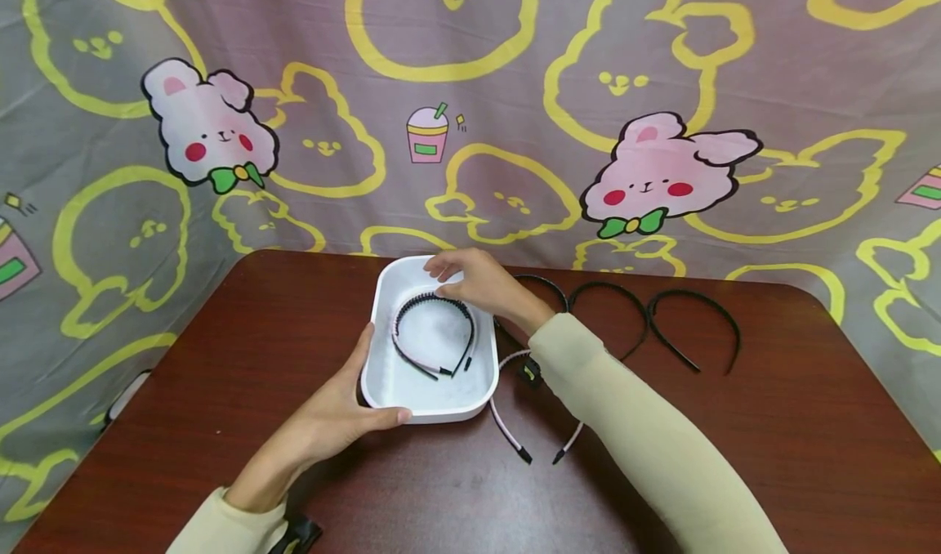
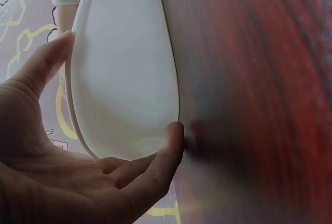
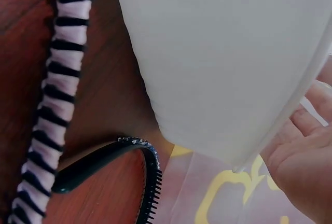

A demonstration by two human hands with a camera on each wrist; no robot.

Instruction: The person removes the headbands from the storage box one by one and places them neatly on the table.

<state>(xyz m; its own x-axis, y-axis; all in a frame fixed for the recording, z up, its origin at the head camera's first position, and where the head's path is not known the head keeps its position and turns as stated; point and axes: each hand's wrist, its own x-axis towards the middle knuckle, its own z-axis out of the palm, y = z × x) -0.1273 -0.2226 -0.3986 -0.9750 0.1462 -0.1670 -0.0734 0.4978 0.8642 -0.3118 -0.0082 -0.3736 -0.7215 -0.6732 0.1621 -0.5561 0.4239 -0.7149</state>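
A white plastic tray (image 1: 434, 413) with rounded corners stands on the table. My left hand (image 1: 334, 411) grips its near left corner, thumb along the near side and fingers on the left side; in the left wrist view they span the tray's outer wall (image 2: 124, 63). Inside the tray lie headbands (image 1: 470, 333), a black toothed one and a pinkish one overlapping. My right hand (image 1: 474, 280) hovers over the far right rim with loosely bent fingers, just above the headbands' top. In the right wrist view part of this hand (image 3: 306, 156) shows beyond the tray wall.
Right of the tray, a pink headband with black wrapping (image 3: 57, 94) lies partly beneath my right forearm. Further right are black headbands (image 1: 694, 294) in a row, one with glitter (image 3: 137, 141) near the tray. A patterned curtain (image 1: 507, 113) hangs behind the brown table (image 1: 257, 333).
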